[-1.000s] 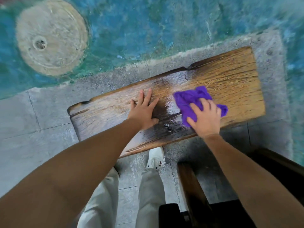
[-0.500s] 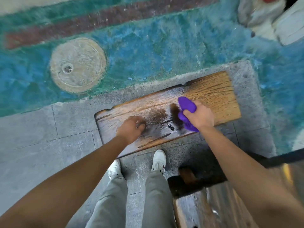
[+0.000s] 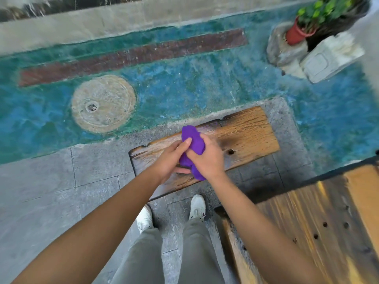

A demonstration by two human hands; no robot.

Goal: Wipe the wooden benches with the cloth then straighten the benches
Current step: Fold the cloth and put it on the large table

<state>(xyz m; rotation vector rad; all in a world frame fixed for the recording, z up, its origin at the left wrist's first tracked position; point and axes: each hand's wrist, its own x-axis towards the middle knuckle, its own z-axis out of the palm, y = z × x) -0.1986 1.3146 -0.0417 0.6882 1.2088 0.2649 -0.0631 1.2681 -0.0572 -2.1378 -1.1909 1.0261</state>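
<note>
A short wooden bench (image 3: 248, 132) lies across the grey paving in front of my feet, with a dark knot hole near its middle. Above it I hold a bunched purple cloth (image 3: 193, 141) in both hands. My right hand (image 3: 209, 158) grips its lower part. My left hand (image 3: 171, 158) pinches its left side with thumb and fingers. The cloth is lifted off the bench top. A second, darker wooden bench (image 3: 320, 226) fills the lower right corner.
Blue-green painted floor (image 3: 205, 83) lies beyond the bench, with a round stone disc (image 3: 103, 104) at left. A potted plant (image 3: 303, 27) on a rock and a stone block (image 3: 332, 56) stand at the far right. My white shoes (image 3: 196, 206) are just before the bench.
I have stood up, so the view is higher. Both hands left the bench top; the right hand lifted the cloth and the left hand came over and took hold of it.
</note>
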